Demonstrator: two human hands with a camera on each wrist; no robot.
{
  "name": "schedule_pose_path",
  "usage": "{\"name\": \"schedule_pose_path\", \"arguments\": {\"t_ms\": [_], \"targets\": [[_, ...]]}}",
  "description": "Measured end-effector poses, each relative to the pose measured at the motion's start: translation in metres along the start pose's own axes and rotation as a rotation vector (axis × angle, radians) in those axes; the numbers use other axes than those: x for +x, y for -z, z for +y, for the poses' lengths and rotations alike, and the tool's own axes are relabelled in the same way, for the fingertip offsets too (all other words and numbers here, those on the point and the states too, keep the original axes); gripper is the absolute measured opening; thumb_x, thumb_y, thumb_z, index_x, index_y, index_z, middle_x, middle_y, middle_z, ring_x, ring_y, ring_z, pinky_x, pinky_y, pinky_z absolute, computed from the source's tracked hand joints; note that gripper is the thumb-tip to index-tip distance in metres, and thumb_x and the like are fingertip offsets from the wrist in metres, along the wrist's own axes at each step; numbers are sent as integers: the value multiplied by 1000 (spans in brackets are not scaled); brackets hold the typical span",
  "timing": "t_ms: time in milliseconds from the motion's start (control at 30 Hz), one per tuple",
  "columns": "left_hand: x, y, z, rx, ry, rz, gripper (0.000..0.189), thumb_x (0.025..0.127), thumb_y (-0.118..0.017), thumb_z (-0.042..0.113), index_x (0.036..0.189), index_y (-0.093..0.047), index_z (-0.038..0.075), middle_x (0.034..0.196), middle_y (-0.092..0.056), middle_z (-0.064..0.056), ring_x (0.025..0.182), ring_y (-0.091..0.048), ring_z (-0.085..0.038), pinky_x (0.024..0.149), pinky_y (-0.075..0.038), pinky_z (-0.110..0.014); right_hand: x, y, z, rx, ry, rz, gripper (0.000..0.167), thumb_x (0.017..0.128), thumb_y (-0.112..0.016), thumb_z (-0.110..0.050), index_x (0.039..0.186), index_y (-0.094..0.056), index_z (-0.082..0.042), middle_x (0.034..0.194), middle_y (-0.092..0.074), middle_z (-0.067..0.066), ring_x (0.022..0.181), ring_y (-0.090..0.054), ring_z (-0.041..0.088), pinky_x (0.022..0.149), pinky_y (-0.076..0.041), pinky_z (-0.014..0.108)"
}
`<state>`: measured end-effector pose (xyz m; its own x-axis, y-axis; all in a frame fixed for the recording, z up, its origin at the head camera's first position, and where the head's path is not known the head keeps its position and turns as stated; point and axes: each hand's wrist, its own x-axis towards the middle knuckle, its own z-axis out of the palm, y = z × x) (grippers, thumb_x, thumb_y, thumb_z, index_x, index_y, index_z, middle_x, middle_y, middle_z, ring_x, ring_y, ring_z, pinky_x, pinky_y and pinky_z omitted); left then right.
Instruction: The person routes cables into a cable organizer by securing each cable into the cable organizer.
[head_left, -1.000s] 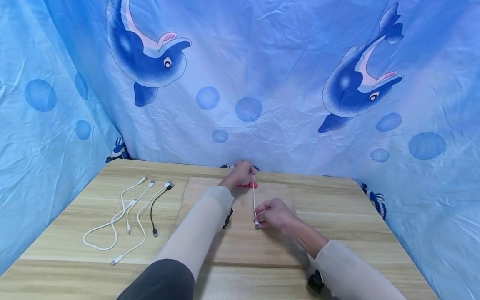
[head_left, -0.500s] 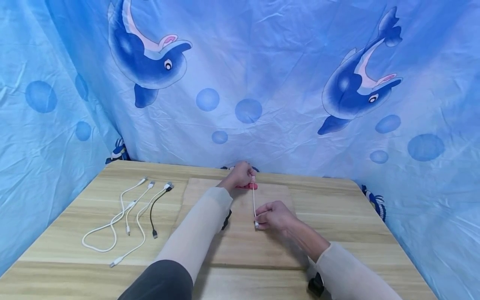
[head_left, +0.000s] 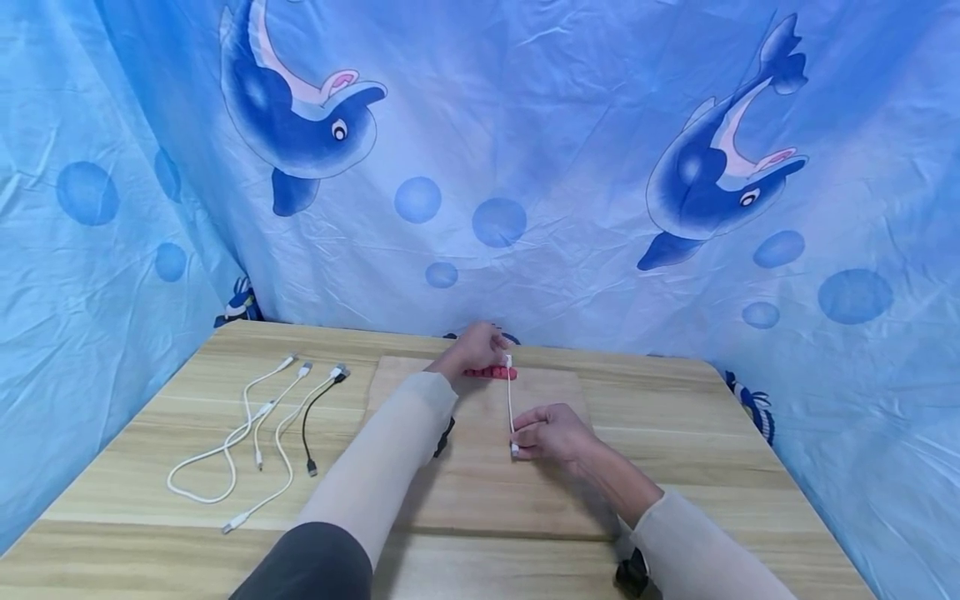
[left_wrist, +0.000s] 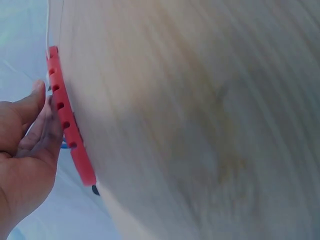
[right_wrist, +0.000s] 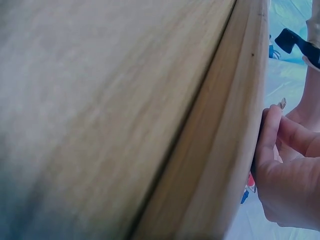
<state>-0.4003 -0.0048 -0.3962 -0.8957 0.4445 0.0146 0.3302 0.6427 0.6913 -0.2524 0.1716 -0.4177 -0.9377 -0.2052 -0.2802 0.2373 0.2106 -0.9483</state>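
Observation:
A short white USB cable runs from front to back over the wooden board. My right hand pinches its near end between thumb and fingers; the metal plug pokes out past the fingertips in the right wrist view. The cable's far plug lies at the right end of a red strip with a row of notches. My left hand is just left of that plug, beside the strip. In the left wrist view its thumb and fingers are apart, with nothing between them.
Several white cables and a short black cable lie spread on the table's left side. The flat wooden board rests on the table. A blue dolphin-print cloth hangs behind and at both sides.
My left hand has let go of the cable's far plug and shifted slightly left, showing more of the red strip. The right hand keeps its pinch in nearly the same place.

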Motion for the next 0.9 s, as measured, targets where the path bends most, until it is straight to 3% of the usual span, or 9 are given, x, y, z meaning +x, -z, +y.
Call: {"name": "schedule_pose_path", "arguments": {"t_ms": [167, 467, 700, 900], "targets": [[-7, 10, 3, 2, -2, -3, 30, 96, -72, 10, 124, -71, -1, 121, -70, -14, 110, -66, -28, 95, -55, -39, 0, 0, 1, 6, -10, 9, 21, 91, -68, 9, 111, -65, 14, 96, -65, 16, 78, -71, 18, 74, -62, 33], [-16, 26, 2, 78, -54, 2, 26, 96, -71, 6, 121, -71, -2, 117, -72, -15, 110, -68, -28, 96, -55, -37, 0, -1, 3, 61, -5, 11, 23, 90, -68, 11, 112, -63, 17, 91, -65, 15, 78, -70, 18, 75, -62, 33], [-26, 44, -6, 143, -109, -10, 24, 94, -72, 5, 118, -71, -1, 114, -72, -14, 108, -68, -27, 95, -55, -36, 1, -1, 4, 75, 3, 18, 23, 91, -66, 12, 112, -62, 17, 90, -70, 15, 78, -70, 18, 76, -62, 34], [-45, 71, -21, 181, -173, -17, 22, 92, -72, 1, 113, -71, -4, 110, -73, -17, 103, -70, -28, 93, -57, -38, 1, -1, 4, 63, 16, 16, 23, 90, -65, 12, 112, -62, 17, 90, -72, 15, 78, -71, 18, 76, -62, 34]]}}
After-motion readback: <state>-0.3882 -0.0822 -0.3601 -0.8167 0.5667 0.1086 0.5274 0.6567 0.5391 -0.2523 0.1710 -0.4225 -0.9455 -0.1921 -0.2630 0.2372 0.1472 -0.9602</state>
